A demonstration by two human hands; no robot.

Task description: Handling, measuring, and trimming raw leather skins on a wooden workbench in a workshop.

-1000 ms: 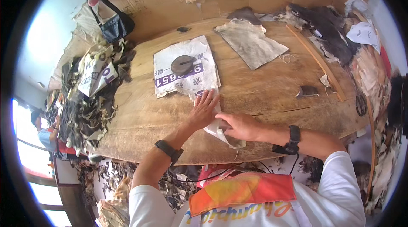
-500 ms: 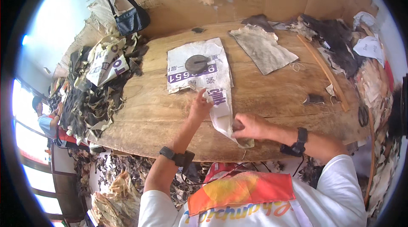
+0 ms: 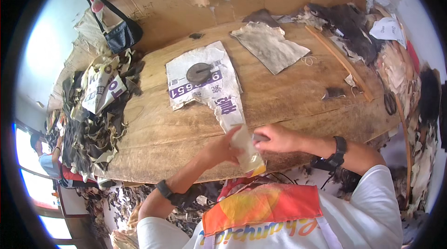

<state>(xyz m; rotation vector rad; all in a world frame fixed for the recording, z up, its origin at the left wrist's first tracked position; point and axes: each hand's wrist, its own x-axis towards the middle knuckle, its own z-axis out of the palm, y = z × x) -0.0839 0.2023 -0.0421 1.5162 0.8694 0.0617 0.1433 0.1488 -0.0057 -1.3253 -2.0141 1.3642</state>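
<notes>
Printed sack strip (image 3: 231,111) at counter (image 3: 288,95) near edge, left hand (image 3: 223,145) and right hand (image 3: 274,138) both gripping its near end, strip now drawn further off edge than before, disc weight (image 3: 199,73) on sack.

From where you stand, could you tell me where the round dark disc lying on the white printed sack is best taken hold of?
Take the disc by its rim, from above: it lies flat on the sack, so only the edge offers a pinch. Its near side looks open; both hands, left and right, are busy at the table's near edge.
</notes>
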